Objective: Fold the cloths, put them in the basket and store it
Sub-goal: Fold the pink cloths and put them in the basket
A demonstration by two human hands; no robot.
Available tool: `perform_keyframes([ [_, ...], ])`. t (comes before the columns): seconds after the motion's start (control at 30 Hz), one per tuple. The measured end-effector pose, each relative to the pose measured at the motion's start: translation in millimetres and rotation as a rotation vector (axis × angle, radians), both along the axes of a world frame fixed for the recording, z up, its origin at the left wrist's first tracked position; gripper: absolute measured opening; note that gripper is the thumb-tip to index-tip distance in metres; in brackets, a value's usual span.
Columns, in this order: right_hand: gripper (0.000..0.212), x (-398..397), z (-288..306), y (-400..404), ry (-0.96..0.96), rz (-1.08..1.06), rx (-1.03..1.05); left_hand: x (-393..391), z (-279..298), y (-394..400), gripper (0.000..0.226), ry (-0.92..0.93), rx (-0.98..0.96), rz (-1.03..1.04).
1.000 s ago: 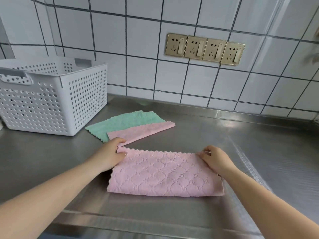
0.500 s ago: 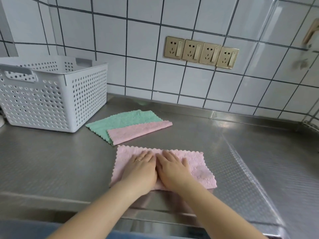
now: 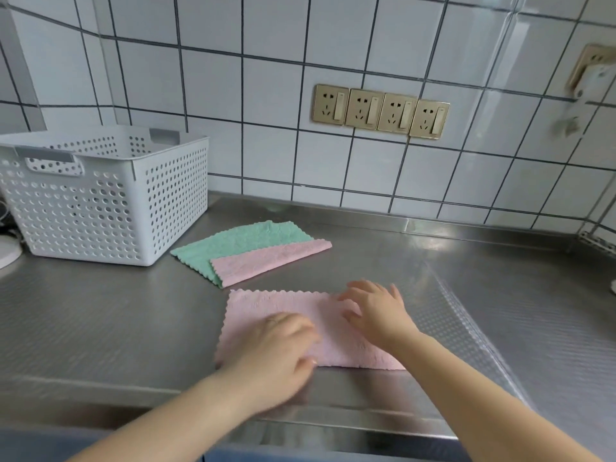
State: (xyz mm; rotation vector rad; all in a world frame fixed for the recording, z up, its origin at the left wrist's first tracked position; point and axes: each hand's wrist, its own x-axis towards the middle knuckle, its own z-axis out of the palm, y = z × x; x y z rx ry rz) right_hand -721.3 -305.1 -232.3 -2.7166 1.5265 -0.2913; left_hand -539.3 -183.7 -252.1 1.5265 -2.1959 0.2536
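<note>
My left hand (image 3: pixel 276 345) and right hand (image 3: pixel 376 308) press flat, fingers spread, on the pink cloth (image 3: pixel 293 315). Sliding carelessly could rumple its fold near the table (image 3: pixel 100 328) edge.

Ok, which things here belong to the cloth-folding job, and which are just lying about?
Job: pink cloth under the left hand and right hand; green cloth and second pink cloth overlapping it; basket.

Lying about: wall sockets; white object left of the basket.

Three cloths — two pink (image 3: pixel 286 315) (image 3: pixel 266 263), one green (image 3: pixel 240 240) — one basket (image 3: pixel 133 208), four sockets (image 3: pixel 380 111).
</note>
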Motion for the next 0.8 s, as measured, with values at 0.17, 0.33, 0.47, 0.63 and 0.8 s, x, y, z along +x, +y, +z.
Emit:
perform_keyframes([
  [0.17,0.03,35,0,-11,-0.038,0.185,0.129,-24,-8,-4,0.021,-0.088,0.011,-0.018],
  [0.33,0.023,32,4,-20,0.026,0.203,0.098,-19,-6,-4,0.013,-0.146,0.04,-0.006],
  [0.47,0.017,10,11,-13,0.056,0.222,0.074,-1,-6,6,0.013,-0.083,0.015,-0.035],
  [0.63,0.017,-22,13,12,0.073,0.205,0.059,29,-4,9,0.009,-0.073,-0.01,-0.013],
  [0.8,0.02,-32,11,44,0.021,0.254,0.113,51,1,-6,0.016,-0.106,0.055,0.04],
])
